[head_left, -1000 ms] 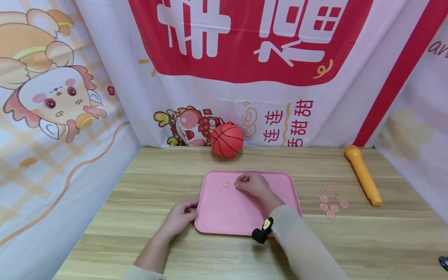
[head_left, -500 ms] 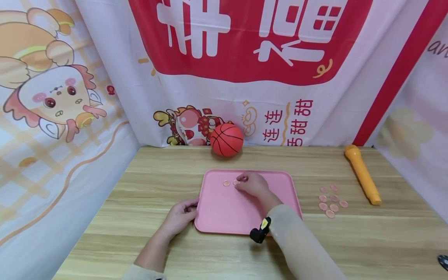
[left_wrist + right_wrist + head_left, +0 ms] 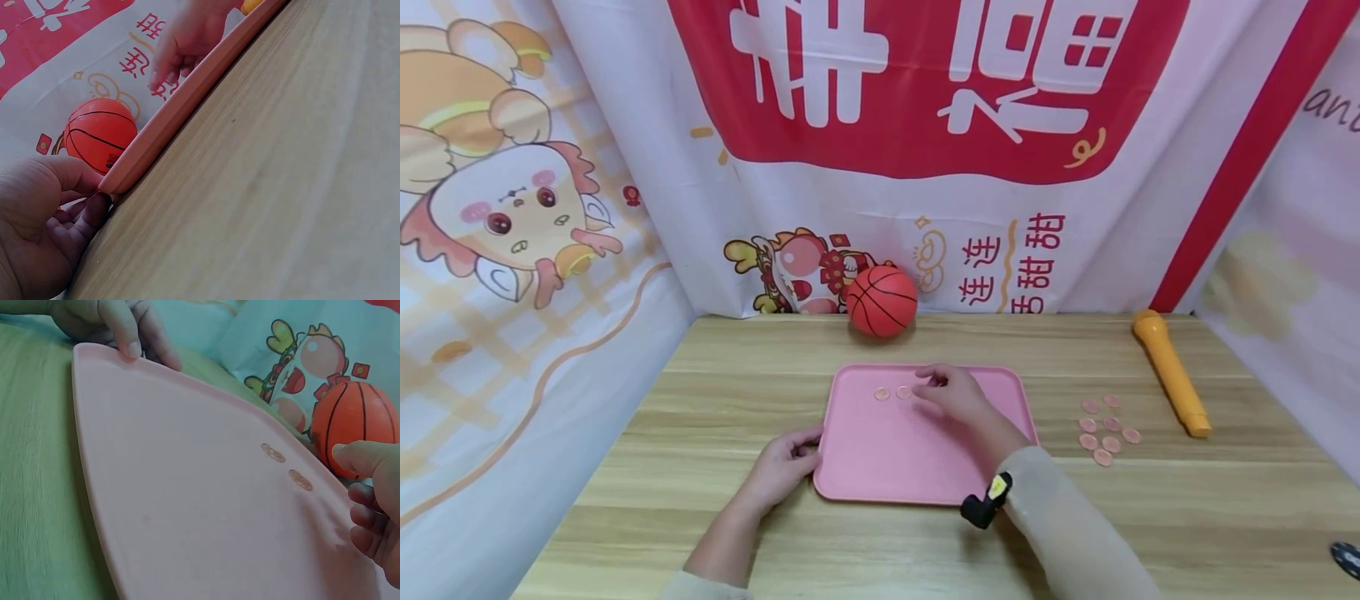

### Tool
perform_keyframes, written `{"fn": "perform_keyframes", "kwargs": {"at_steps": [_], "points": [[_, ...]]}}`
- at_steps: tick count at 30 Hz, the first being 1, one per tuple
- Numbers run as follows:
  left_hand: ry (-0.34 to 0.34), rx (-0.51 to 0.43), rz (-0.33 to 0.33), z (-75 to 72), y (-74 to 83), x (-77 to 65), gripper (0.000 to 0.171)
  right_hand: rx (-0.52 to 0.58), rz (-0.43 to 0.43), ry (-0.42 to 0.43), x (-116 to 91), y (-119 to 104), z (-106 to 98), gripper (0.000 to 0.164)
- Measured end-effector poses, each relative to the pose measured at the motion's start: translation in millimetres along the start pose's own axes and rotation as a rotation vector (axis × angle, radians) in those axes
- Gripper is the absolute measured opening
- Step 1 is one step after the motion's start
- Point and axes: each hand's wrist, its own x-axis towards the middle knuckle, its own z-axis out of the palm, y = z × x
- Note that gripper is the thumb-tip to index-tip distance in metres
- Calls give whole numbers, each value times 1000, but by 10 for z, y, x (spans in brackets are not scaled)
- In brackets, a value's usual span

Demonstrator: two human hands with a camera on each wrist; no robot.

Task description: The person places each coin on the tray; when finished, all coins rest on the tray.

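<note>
Fingers [image 3: 157,339] of the left hand [image 3: 781,471] pinch the edge of the pink tray [image 3: 880,454]; the right hand [image 3: 957,395], loosely curled and empty, hovers beside two coins [image 3: 882,393].

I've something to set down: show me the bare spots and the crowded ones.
Free: table left of the ball or between ball and microphone; near left of the tray. Crowded: the tray's far side, with two coins and the right hand; right of it, loose coins.

A red ball [image 3: 882,302] sat at the back of the table [image 3: 700,375], just before a printed cloth [image 3: 895,193]. An orange mic [image 3: 1171,373] lay slanted at right; nearer, a dark disc [image 3: 1348,558] showed partly.
</note>
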Motion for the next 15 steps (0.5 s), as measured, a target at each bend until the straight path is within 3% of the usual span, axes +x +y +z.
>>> {"fn": "perform_keyframes", "kwargs": {"at_steps": [7, 15], "points": [[3, 10, 7, -8, 26, -28, 46, 15, -8, 35, -181, 56, -293, 38], [2, -2, -1, 2, 18, -19, 46, -23, -101, 137, -362, 222, -676, 34]]}}
